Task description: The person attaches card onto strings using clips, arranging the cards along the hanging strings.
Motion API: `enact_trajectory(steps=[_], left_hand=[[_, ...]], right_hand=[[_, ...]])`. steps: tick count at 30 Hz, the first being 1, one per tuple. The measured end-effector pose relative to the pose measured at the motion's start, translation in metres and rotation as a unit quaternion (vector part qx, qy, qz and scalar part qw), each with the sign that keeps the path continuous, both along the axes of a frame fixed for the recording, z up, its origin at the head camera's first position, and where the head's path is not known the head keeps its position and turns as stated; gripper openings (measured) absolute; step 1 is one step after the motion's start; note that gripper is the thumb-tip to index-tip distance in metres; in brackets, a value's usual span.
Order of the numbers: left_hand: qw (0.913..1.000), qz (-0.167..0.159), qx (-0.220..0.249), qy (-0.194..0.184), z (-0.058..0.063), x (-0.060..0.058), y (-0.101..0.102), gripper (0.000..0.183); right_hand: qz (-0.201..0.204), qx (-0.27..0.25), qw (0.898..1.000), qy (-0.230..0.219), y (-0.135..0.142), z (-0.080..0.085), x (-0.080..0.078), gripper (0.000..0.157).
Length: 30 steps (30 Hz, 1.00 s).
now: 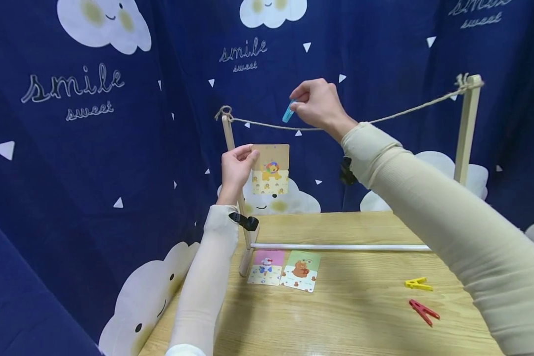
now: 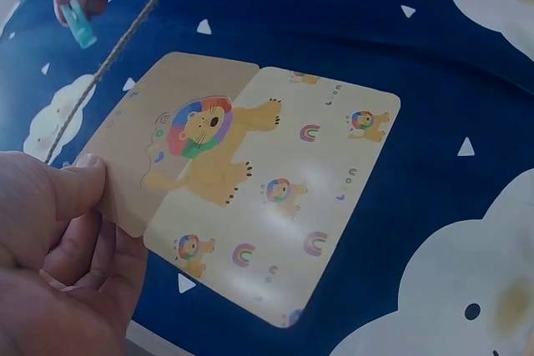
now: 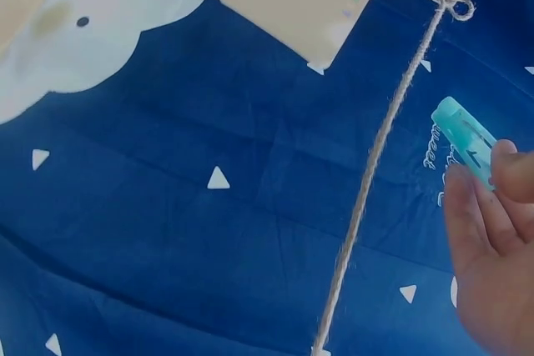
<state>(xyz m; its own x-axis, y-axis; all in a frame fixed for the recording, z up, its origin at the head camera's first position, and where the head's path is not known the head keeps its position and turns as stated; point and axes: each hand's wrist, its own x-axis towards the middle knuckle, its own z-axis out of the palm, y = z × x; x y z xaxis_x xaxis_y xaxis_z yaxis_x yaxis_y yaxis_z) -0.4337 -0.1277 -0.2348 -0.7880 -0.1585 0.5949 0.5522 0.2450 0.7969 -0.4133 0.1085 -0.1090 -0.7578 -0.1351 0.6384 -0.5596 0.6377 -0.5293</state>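
Observation:
My left hand (image 1: 237, 172) pinches the upper left edge of a lion card (image 1: 270, 169), which hangs upright just under the rope (image 1: 276, 127). In the left wrist view the card (image 2: 225, 147) shows a brown top part and a cream part with small lions and rainbows. My right hand (image 1: 318, 103) is above the rope and pinches a turquoise clothespin (image 1: 288, 111) between thumb and fingers. The right wrist view shows the clothespin (image 3: 463, 139) apart from the rope (image 3: 367, 177), its free end pointing away from the fingers.
The rope is tied to a left wooden post (image 1: 228, 132) and a right wooden post (image 1: 467, 128). A white rod (image 1: 338, 246) spans low between them. On the table (image 1: 338, 316) lie a pink card (image 1: 266, 267), a green bear card (image 1: 300, 270), a yellow clothespin (image 1: 418, 283) and a red clothespin (image 1: 423, 312).

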Motion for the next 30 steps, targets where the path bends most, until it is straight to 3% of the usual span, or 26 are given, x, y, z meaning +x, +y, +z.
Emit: enact_trajectory(steps=[12, 22, 30], left_hand=[[0.9999, 0.011, 0.006, -0.006, 0.001, -0.003, -0.001, 0.022], [0.9993, -0.019, 0.029, -0.011, 0.003, -0.007, 0.002, 0.024], [0.9992, -0.023, 0.031, -0.014, 0.001, -0.008, 0.005, 0.023]], right_hand=[[-0.002, -0.015, 1.0, -0.019, -0.018, -0.004, -0.009, 0.022], [0.003, -0.016, 1.0, -0.026, -0.023, -0.009, -0.014, 0.018], [0.018, -0.028, 0.999, -0.041, -0.025, -0.016, -0.017, 0.015]])
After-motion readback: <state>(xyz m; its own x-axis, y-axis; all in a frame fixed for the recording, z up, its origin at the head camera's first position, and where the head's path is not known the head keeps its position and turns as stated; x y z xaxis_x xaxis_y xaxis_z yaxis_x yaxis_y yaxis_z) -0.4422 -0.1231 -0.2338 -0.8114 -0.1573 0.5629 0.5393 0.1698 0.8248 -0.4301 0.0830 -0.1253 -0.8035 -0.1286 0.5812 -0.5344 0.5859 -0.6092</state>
